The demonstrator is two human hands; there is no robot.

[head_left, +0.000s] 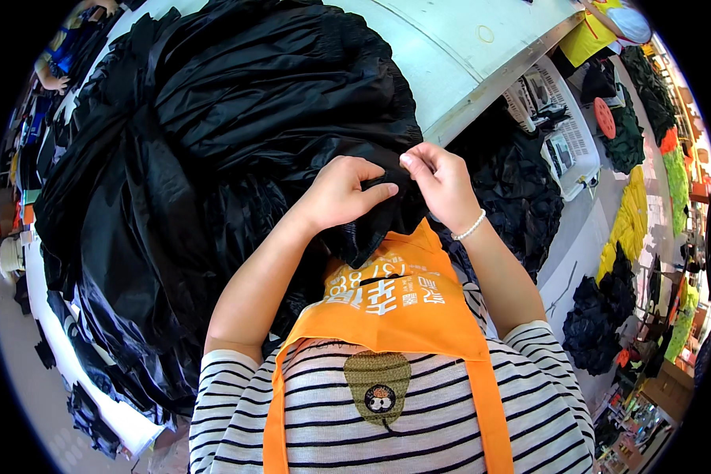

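Thin, shiny black fabric [237, 134], heaped on the white surface [466, 63], near edge hanging toward the orange apron [395, 308]. Looks soft, light, slippery. Left hand [341, 193] and right hand [442, 186] both pinched shut on the hem; best held there, bunched.

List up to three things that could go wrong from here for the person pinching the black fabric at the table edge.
1. Both hands, left hand and right hand, pinch one small fold of the black fabric; the slippery-looking cloth might slide out of the pinch.
2. The heap overhangs the white table edge; a tug could drag it off.
3. The bead bracelet might snag.
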